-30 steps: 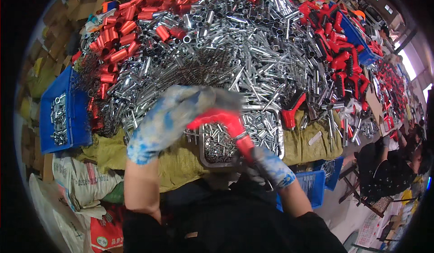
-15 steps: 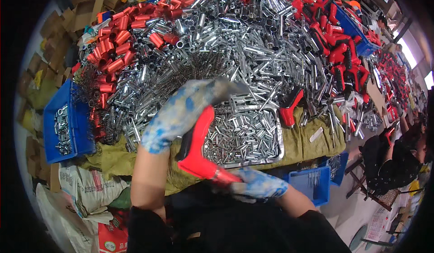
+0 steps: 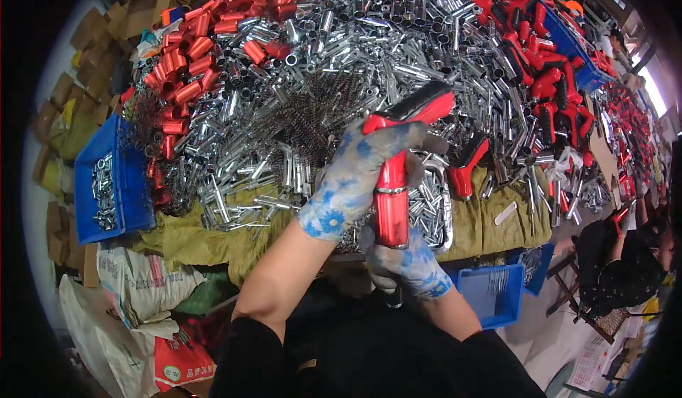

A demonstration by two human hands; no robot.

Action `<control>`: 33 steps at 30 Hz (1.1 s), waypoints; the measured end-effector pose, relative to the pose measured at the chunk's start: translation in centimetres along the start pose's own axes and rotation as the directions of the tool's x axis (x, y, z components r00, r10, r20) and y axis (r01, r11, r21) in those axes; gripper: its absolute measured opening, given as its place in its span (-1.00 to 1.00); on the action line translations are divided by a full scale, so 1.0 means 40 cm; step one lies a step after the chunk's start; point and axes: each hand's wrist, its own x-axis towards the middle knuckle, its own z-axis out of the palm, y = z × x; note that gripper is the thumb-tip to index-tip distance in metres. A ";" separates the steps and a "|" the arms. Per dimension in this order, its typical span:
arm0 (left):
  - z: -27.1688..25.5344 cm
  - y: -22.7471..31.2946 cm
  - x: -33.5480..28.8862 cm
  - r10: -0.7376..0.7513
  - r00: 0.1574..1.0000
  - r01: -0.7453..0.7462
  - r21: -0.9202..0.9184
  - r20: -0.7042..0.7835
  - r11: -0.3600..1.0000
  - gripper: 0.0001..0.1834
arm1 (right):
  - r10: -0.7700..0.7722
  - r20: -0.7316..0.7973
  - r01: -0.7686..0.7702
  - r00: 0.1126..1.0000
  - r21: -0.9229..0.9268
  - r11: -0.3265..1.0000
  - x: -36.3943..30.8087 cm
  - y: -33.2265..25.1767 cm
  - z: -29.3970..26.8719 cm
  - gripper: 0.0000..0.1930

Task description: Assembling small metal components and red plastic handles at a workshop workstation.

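Observation:
My left hand (image 3: 352,174), in a blue-flowered glove, is closed round a red-and-black pistol-shaped tool body (image 3: 415,110). Its black-backed handle points to the upper right, and a shiny red tube (image 3: 392,213) runs down from it toward me. Just below the tube's lower end is my right hand (image 3: 408,266), gloved alike, with its fingers curled; a short dark cylindrical end (image 3: 393,298) shows beneath them. What the right fingers grip is partly hidden. Behind both hands lies a metal tray (image 3: 446,231) of small silver pins, largely covered by them.
Beyond lies a heap of silver tubes (image 3: 419,21), with red sleeves (image 3: 188,67) at left and dark springs (image 3: 309,114). Another red-and-black body (image 3: 467,167) rests right of the tray. Blue bins stand at left (image 3: 131,185) and lower right (image 3: 462,298). A person (image 3: 618,256) sits far right.
My left hand has come back from the heap and taken hold of the tool body. The tool has swung round, its handle now pointing up and right. My right hand stays at the tube end.

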 end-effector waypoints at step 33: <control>0.072 -0.161 0.179 -0.025 0.853 0.038 -0.014 0.521 0.999 -0.44 | 0.111 -0.229 -0.069 0.967 0.186 0.980 -0.084 0.030 -0.137 -0.69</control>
